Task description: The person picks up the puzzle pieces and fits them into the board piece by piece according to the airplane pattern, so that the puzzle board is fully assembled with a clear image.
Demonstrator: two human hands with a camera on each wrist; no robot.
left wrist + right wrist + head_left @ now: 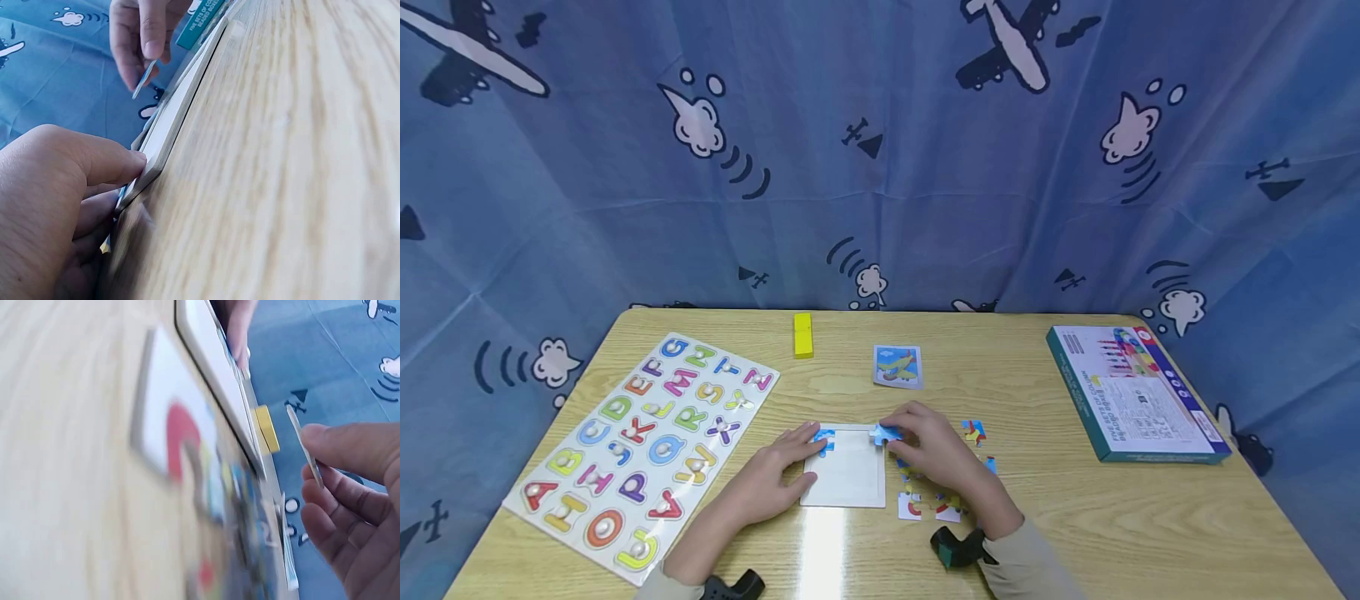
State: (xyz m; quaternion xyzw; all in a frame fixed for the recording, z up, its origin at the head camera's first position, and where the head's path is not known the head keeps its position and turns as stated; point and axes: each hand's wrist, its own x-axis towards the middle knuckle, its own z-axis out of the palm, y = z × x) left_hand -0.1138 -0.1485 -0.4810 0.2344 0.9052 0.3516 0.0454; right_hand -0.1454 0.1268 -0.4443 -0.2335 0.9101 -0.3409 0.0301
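A shallow white puzzle tray (847, 487) lies on the table, with a blue-and-white jigsaw piece (826, 442) at its top left corner. My left hand (769, 475) rests on the tray's left side, its forefinger by that piece and its thumb (128, 164) on the tray's edge. Over the tray's top right corner, my right hand (934, 446) pinches another blue jigsaw piece (883, 434) between thumb and fingers. In the right wrist view this piece (304, 447) is tilted on edge, above the tray. Several loose jigsaw pieces (909, 507) lie right of the tray, partly hidden under the right hand.
Behind the tray lies a picture card with a yellow plane (897, 367). A yellow block (803, 336) is near the back edge. An alphabet board (647, 442) fills the left side; a boxed set (1138, 396) lies at the right. A blue curtain (880, 167) hangs behind the table.
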